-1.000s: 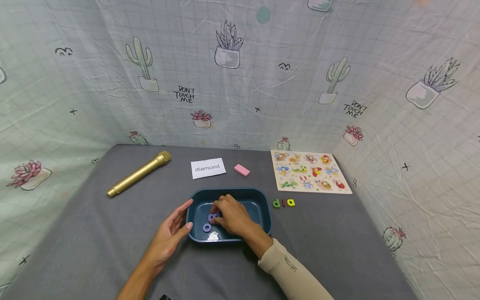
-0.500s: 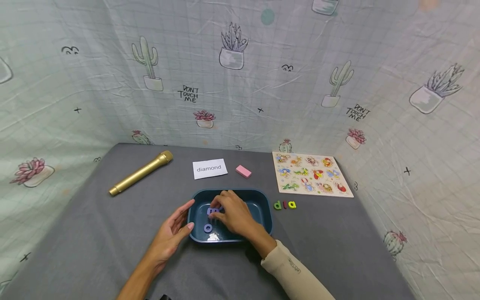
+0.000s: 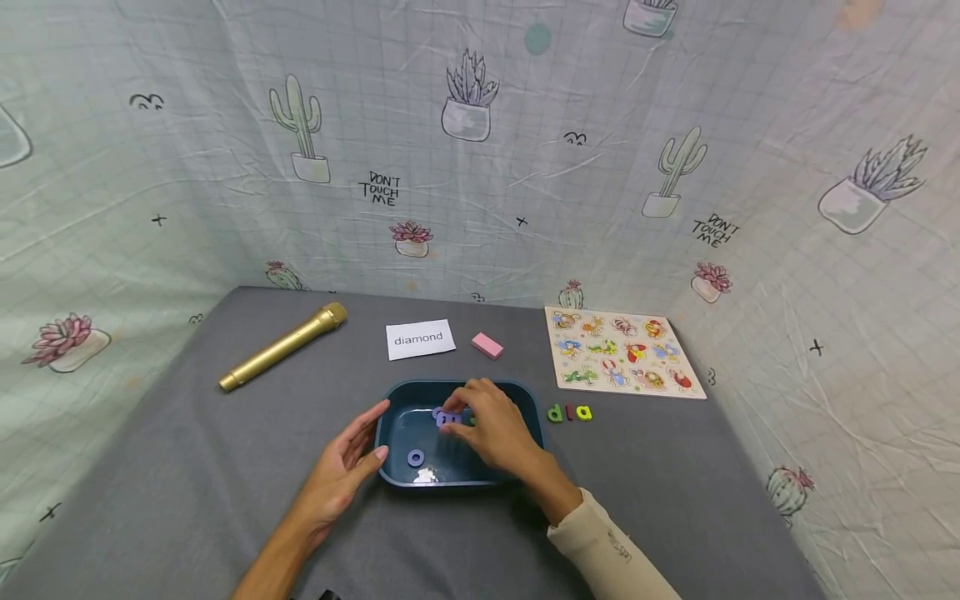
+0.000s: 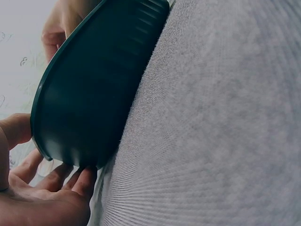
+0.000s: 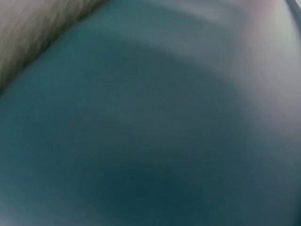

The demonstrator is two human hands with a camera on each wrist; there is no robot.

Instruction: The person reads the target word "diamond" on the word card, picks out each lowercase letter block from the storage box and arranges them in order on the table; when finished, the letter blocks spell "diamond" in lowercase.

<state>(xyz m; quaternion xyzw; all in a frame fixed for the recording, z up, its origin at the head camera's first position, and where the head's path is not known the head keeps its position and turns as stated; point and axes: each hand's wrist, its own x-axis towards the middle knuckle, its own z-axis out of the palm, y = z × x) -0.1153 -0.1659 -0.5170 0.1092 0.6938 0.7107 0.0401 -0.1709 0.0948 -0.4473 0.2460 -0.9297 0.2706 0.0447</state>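
My right hand (image 3: 491, 425) pinches what looks like a purple m (image 3: 448, 419) in the dark teal tray (image 3: 450, 464).
To its right, a green d (image 3: 554, 413), red i (image 3: 569, 412) and yellow a (image 3: 584, 412) match the start of the "diamond" card (image 3: 421, 339); I judge 4 letters left. A purple o (image 3: 416, 457) waits to its left; my left hand (image 3: 336, 475) rests loosely against the tray.

The right hand (image 3: 491, 429) has moved the purple letter (image 3: 448, 420) rightward.
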